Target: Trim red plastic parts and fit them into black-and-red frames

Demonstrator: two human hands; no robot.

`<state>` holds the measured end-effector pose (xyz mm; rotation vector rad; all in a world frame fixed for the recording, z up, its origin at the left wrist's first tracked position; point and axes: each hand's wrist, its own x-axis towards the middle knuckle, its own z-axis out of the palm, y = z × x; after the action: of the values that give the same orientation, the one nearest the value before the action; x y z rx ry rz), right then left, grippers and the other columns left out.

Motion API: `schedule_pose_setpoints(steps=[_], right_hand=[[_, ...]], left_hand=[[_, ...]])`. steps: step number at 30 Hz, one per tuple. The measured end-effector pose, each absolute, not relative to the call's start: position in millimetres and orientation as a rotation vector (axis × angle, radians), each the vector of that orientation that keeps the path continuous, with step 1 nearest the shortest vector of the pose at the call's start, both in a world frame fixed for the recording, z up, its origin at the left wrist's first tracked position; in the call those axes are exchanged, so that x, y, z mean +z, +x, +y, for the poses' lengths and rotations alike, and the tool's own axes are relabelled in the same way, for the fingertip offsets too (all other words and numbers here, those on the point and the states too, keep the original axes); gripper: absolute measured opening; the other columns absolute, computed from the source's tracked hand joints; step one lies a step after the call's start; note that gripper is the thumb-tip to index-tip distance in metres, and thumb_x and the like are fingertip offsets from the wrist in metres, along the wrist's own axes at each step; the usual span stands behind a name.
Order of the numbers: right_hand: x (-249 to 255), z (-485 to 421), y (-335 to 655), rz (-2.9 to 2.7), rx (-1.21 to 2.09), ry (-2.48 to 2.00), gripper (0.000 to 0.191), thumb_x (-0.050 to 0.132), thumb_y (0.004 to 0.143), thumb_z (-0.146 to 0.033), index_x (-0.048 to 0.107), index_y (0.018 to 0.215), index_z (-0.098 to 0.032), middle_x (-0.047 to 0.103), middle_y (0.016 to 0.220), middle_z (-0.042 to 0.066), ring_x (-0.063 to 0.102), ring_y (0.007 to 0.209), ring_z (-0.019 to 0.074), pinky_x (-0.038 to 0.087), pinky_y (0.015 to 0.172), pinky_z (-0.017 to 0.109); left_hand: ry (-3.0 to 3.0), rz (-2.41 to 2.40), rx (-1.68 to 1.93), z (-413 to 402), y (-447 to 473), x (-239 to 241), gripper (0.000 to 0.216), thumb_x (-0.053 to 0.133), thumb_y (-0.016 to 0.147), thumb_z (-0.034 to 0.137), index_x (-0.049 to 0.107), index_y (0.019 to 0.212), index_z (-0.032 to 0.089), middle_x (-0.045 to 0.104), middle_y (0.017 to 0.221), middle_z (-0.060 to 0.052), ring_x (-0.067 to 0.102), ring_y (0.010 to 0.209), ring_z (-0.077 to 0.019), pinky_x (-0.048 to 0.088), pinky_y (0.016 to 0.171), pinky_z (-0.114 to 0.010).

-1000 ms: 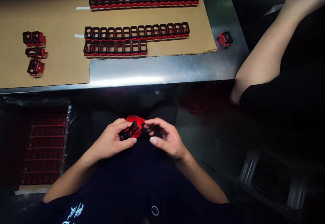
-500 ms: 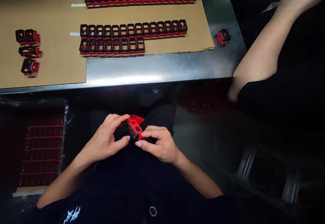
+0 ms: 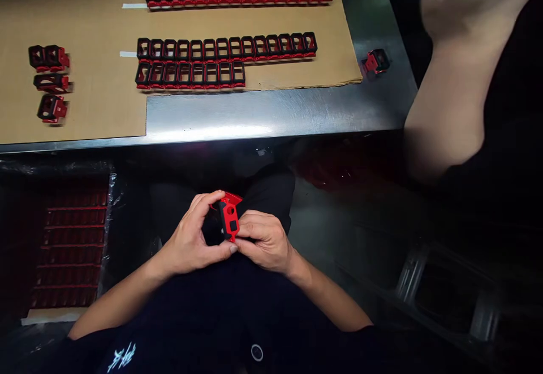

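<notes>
Above my lap, both hands hold one red and black plastic frame part (image 3: 231,219). Its red side, with a round hole and a square dark opening, faces up toward me. My left hand (image 3: 193,238) spans it, index fingertip at the top end and thumb at the bottom end. With fingers bent, my right hand (image 3: 266,241) pinches its lower right side; those fingertips are partly hidden. On the bench ahead, rows of similar black and red frame parts (image 3: 196,50) stand on a cardboard sheet (image 3: 97,102).
A few loose parts (image 3: 51,108) lie at the cardboard's left, and one (image 3: 376,61) sits on the metal bench (image 3: 271,115) at right. A plastic-lined box (image 3: 111,193) with stacked parts stands lower left. Another person's blurred arm (image 3: 453,91) reaches in at upper right.
The part has turned more upright in my hands. My left thumb has moved right to its lower end. The other person's arm has shifted and blurred.
</notes>
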<state>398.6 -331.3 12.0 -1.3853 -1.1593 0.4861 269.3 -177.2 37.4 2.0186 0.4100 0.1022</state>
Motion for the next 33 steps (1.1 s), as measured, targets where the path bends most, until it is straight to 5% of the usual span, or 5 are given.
schedule_pose_setpoints(steps=[5,12,19,29,33], right_hand=[[17,-332,398,-1.175,0.541,-1.409,0.010,0.066,0.090,-0.020,0.073,0.084,-0.021,0.074,0.071,0.004,0.066,0.062,0.0179,0.054,0.061,0.032],[18,-335,401,-1.134,0.664,-1.391,0.011,0.064,0.085,-0.016,0.074,0.086,-0.020,0.074,0.076,0.005,0.067,0.067,0.0175,0.054,0.065,0.031],[21,-340,404,-0.612,1.079,-1.337,0.036,0.074,0.082,-0.032,0.068,0.113,-0.017,0.075,0.096,0.007,0.072,0.082,0.0183,0.060,0.071,0.030],[25,-325,396,-0.738,0.894,-1.468,0.024,0.079,0.073,-0.023,0.069,0.095,-0.020,0.069,0.095,0.004,0.067,0.076,0.0151,0.060,0.067,0.027],[13,-328,397,-0.579,1.095,-1.289,0.028,0.077,0.073,-0.020,0.068,0.099,-0.019,0.072,0.094,0.003,0.069,0.077,0.0149,0.059,0.071,0.028]], left_hand=[[1.909,0.444,0.021,-176,272,36,0.075,0.081,0.071,0.041,0.049,0.137,0.023,0.060,0.128,-0.012,0.064,0.112,-0.0282,0.058,0.092,-0.042],[1.978,0.364,0.145,-175,269,27,0.069,0.079,0.073,0.038,0.049,0.135,0.024,0.055,0.132,-0.013,0.058,0.121,-0.0297,0.054,0.099,-0.046],[2.361,0.272,0.399,-178,266,26,0.070,0.074,0.075,0.026,0.044,0.138,0.023,0.053,0.129,-0.015,0.051,0.121,-0.0323,0.050,0.099,-0.052],[2.700,0.106,0.628,-175,259,14,0.073,0.075,0.077,0.028,0.042,0.142,0.024,0.051,0.127,-0.017,0.050,0.118,-0.0335,0.051,0.097,-0.049],[2.704,0.061,0.657,-174,259,17,0.072,0.077,0.076,0.029,0.044,0.140,0.023,0.050,0.126,-0.016,0.049,0.118,-0.0335,0.051,0.096,-0.049]])
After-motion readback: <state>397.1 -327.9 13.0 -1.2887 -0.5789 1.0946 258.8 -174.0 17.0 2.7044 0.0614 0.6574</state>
